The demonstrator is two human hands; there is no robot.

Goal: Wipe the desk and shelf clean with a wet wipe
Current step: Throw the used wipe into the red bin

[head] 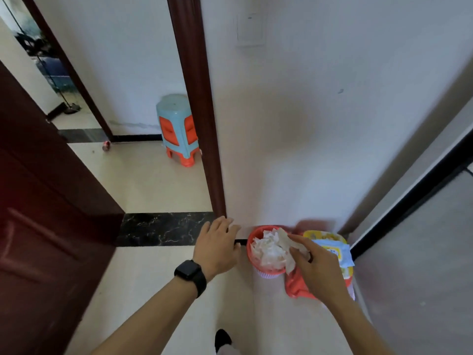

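Right hand (pixel 316 265) pinches the limp white wet wipe (pixel 288 242) over the full red plastic bin (pixel 266 248) on the floor; soft, light, hold by a corner. Left hand (pixel 217 245) spread, empty.

A: What does the person wear on the left hand (pixel 217 248) side?

B: A black smartwatch (pixel 189 272) with a square dark face on a black band, at the wrist; the forearm is bare.

A: And the right hand (pixel 317 267)?

B: A dark ring (pixel 310 257) on one finger; no sleeve. A black shoe (pixel 222 339) shows below.
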